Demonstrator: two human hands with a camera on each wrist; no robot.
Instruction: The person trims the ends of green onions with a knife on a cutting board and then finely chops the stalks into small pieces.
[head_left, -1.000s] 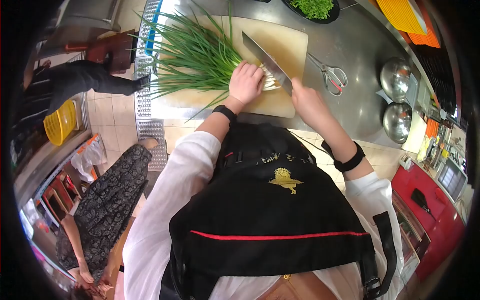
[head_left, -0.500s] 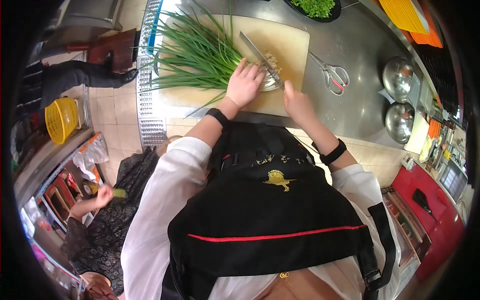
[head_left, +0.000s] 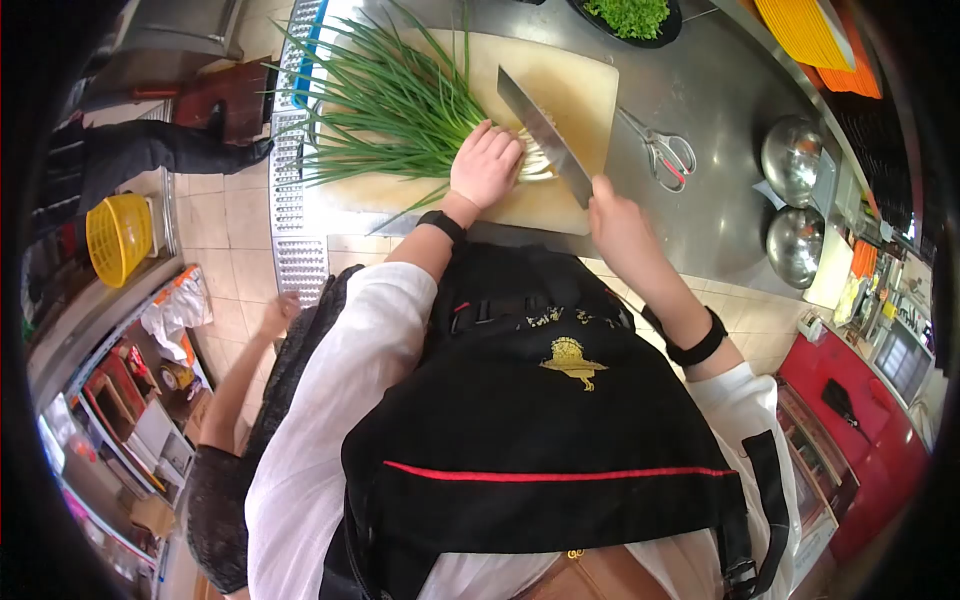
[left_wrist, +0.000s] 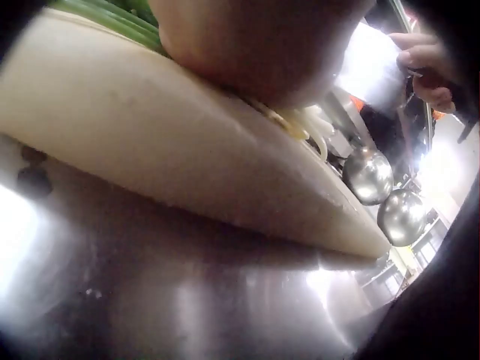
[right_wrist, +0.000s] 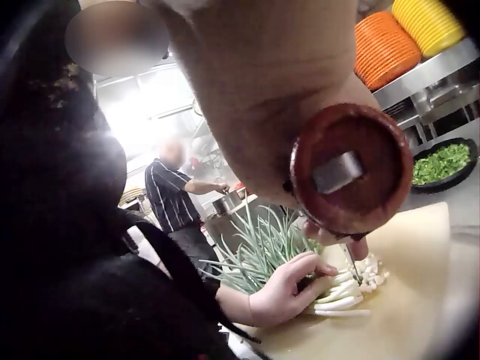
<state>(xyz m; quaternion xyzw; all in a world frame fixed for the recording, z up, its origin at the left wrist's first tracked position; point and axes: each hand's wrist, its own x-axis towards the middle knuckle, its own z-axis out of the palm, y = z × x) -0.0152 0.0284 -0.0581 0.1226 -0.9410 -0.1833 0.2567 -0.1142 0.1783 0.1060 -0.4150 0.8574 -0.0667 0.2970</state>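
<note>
Fingers [head_left: 500,146] of the left hand [head_left: 480,172] are lying pressed together, curling over the white ends of long green spring onions [head_left: 400,115], apparently steadying the bunch beside the blade. The right hand [head_left: 622,222] is gripping the handle of a broad steel knife [head_left: 545,132], presumably for blade control; exact thumb placement cannot be told. The spring onions are resting crosswise on a pale rectangular cutting board [head_left: 592,100], probably keeping the white ends near the knife. Count: one knife; one board; one pair of grey-and-red scissors [head_left: 667,160], lying right; two round shiny metal bowls, near [head_left: 795,246] and far [head_left: 792,160], standing farther right. Onion stalks are overlapping too densely for counting.
</note>
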